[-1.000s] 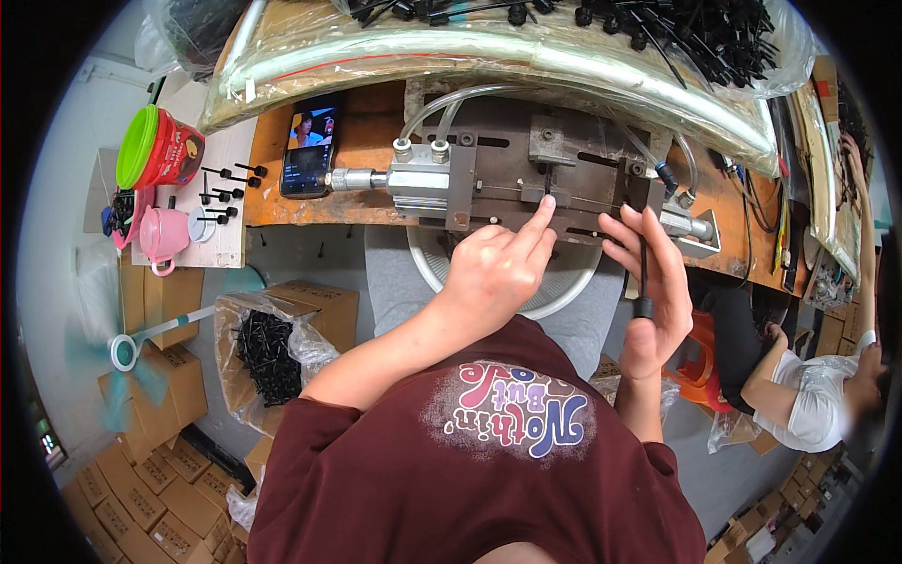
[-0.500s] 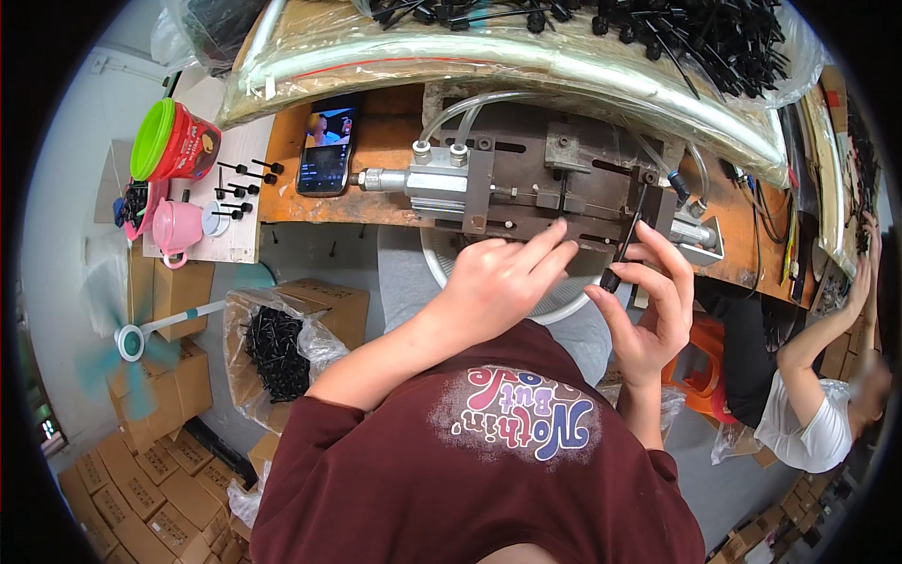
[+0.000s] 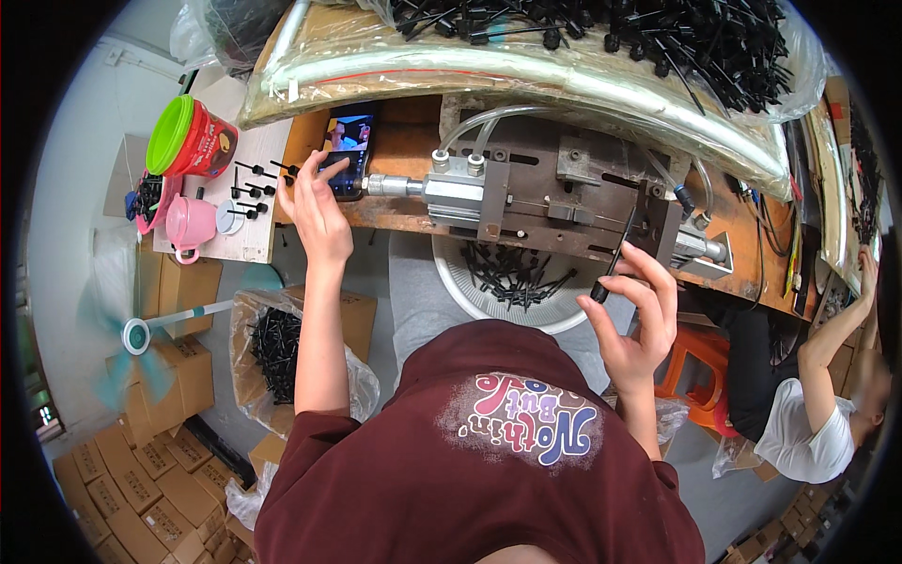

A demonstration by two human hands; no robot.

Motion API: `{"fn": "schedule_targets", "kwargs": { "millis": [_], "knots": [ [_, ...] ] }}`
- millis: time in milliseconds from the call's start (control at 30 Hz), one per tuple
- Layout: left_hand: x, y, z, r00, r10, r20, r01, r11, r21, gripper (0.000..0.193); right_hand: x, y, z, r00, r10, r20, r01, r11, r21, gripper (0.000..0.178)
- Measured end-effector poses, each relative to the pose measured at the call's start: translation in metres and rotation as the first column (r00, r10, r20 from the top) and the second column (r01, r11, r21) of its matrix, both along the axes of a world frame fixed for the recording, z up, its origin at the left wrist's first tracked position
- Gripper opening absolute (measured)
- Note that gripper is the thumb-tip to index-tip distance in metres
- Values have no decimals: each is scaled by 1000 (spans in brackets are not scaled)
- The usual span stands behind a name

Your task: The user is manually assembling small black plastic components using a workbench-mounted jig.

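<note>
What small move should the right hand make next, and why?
Probably ease the black knobbed rod toward the small centre block: the right hand holds the rod at the right part of the metal fixture, and no black rod shows in that block.

Green-rimmed red tub (image 3: 212, 143) near a pink mug (image 3: 191, 224), teal-bladed fan (image 3: 136, 336) near brown cartons (image 3: 191, 371), orange stool (image 3: 705, 347)

Bright, even light here, glare streaking across the clear plastic sheeting (image 3: 526, 64), fan blades (image 3: 115, 378) smearing teal, straight edges bowing toward a black fisheye rim!
</note>
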State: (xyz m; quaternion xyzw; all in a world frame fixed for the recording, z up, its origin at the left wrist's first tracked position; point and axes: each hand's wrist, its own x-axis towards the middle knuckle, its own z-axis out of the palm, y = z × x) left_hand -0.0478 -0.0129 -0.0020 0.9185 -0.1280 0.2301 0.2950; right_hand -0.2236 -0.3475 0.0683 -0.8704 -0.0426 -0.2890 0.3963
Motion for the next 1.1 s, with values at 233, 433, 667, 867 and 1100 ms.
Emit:
{"fn": "schedule_targets", "kwargs": {
  "millis": [233, 433, 667, 867, 1100],
  "knots": [
    [16, -19, 13, 975, 211, 67, -198, 968, -153, 52, 0, -2, -4, 999, 11, -34, -11, 1000, 0, 30],
    [-2, -81, 85, 941, -138, 309, 211, 954, -215, 12, 6, -1, -19, 999, 5, -49, -7, 999, -32, 28],
    [44, -153, 126, 843, -264, 468, 193, 962, 195, 23, 16, 7, -25, 993, 65, -102, -97, 932, -349, 25],
    [74, -174, 128, 922, -243, 301, 154, 944, 291, 12, 26, 13, -29, 997, 14, -79, -51, 867, -495, 16],
    [82, -176, 126, 885, -305, 352, 192, 927, 321, 5, 31, 13, -26, 997, 3, -71, -39, 854, -518, 11]
  ]
}}
